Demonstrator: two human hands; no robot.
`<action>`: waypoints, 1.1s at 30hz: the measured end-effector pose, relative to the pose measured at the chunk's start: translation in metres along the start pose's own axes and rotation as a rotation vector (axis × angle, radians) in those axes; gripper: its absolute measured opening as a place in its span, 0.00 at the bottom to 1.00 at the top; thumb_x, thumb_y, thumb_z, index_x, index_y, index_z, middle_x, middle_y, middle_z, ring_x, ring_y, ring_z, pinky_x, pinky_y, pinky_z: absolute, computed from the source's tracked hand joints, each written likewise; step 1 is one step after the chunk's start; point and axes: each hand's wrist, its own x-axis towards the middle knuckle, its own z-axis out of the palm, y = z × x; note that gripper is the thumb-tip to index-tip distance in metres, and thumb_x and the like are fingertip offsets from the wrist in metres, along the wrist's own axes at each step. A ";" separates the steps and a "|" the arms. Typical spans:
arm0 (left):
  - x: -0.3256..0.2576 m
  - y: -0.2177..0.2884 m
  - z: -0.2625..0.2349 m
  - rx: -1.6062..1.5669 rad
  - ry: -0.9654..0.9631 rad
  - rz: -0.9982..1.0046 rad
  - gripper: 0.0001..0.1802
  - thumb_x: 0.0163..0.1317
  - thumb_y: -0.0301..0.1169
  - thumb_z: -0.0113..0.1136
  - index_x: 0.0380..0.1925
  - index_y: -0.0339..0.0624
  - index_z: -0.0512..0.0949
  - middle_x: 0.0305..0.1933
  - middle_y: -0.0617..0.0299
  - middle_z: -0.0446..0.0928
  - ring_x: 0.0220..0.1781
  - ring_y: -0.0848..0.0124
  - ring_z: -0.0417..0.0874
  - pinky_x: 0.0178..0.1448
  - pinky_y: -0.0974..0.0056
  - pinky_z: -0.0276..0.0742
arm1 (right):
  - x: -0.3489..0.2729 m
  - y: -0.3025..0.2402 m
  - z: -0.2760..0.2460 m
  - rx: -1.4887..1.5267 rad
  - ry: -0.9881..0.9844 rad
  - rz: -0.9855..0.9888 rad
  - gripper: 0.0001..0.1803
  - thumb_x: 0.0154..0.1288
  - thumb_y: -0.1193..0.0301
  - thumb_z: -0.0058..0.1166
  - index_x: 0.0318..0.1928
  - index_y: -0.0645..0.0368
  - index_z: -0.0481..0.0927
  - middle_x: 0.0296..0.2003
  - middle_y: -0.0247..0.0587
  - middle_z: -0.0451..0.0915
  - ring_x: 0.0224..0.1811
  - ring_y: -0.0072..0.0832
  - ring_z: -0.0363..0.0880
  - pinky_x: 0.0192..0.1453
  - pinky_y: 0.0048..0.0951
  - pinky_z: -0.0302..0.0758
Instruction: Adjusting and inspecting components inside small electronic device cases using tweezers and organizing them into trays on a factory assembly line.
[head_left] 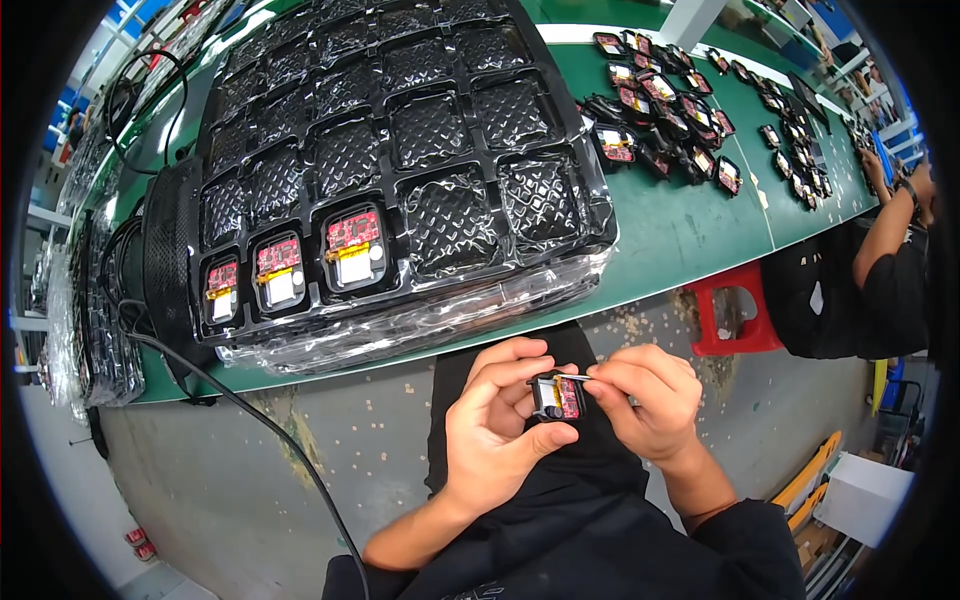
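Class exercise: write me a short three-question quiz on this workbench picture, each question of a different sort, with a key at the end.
1. True or false: the left hand holds a small black module with a red circuit board.
2. How many cells of the top black tray hold a module?
A) none B) three C) all
3. Fill in: the loose modules lie on the ____ table.

Key:
1. True; the right hand pinches a thin part at its upper edge.
2. B, the three front-left cells.
3. Green.
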 end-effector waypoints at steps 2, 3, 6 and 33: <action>-0.001 0.000 0.001 0.000 0.008 0.001 0.32 0.56 0.19 0.76 0.60 0.27 0.73 0.69 0.52 0.64 0.67 0.53 0.78 0.71 0.53 0.79 | -0.001 0.000 0.000 -0.002 0.012 -0.006 0.09 0.53 0.76 0.74 0.34 0.60 0.86 0.30 0.38 0.83 0.24 0.31 0.82 0.25 0.29 0.77; -0.001 0.000 0.001 0.005 0.010 0.005 0.32 0.56 0.19 0.76 0.60 0.27 0.73 0.69 0.52 0.64 0.67 0.53 0.78 0.70 0.53 0.79 | -0.001 0.000 0.001 -0.011 0.020 -0.013 0.09 0.53 0.76 0.74 0.34 0.60 0.86 0.30 0.38 0.83 0.24 0.31 0.82 0.25 0.29 0.77; -0.001 0.000 0.000 0.014 0.009 0.010 0.32 0.56 0.19 0.76 0.60 0.27 0.73 0.69 0.52 0.64 0.67 0.53 0.79 0.70 0.53 0.79 | -0.002 0.000 0.001 -0.021 0.031 -0.022 0.09 0.53 0.76 0.73 0.34 0.61 0.86 0.29 0.39 0.83 0.23 0.31 0.81 0.25 0.29 0.77; -0.001 0.001 0.012 0.030 0.037 0.013 0.31 0.55 0.14 0.73 0.60 0.26 0.74 0.68 0.52 0.65 0.67 0.53 0.78 0.69 0.52 0.82 | -0.010 0.001 0.005 -0.076 0.083 -0.057 0.09 0.53 0.76 0.73 0.34 0.61 0.85 0.29 0.39 0.81 0.22 0.32 0.80 0.24 0.29 0.75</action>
